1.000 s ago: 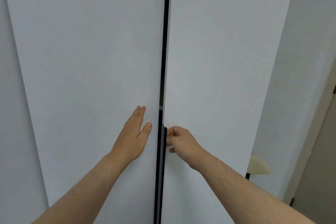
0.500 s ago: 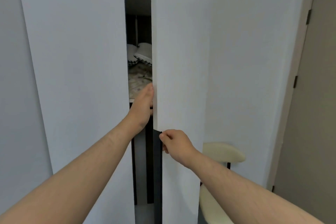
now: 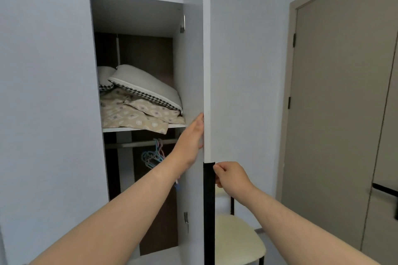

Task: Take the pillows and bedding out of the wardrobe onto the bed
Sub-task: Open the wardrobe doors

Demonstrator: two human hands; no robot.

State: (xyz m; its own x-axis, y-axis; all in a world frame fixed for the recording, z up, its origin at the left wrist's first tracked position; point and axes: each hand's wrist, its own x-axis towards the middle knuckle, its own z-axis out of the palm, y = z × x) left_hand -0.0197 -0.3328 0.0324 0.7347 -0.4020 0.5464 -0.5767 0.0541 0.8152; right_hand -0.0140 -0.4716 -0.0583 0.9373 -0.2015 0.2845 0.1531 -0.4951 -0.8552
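Note:
The wardrobe's right door [image 3: 206, 66] stands swung out, edge-on to me. My right hand [image 3: 231, 176] pinches its black handle strip [image 3: 209, 206]. My left hand [image 3: 190, 142] lies flat with fingers apart against the door's inner face. On the upper shelf [image 3: 120, 129] lie two white pillows with houndstooth trim: one [image 3: 146, 87] leans in front, the other [image 3: 105, 77] is half hidden behind it. Under them sits folded beige patterned bedding [image 3: 133, 114], one corner drooping over the shelf edge.
The left wardrobe door [image 3: 47, 114] is closed. Below the shelf a rail holds several pastel hangers [image 3: 153, 155]. A cream-seated chair [image 3: 237, 241] stands right behind the open door. A beige room door [image 3: 344, 114] is at the right.
The right door went from closed to swung wide open. My left hand moved off the left door onto the right door's inner side. Pillows and bedding came into view.

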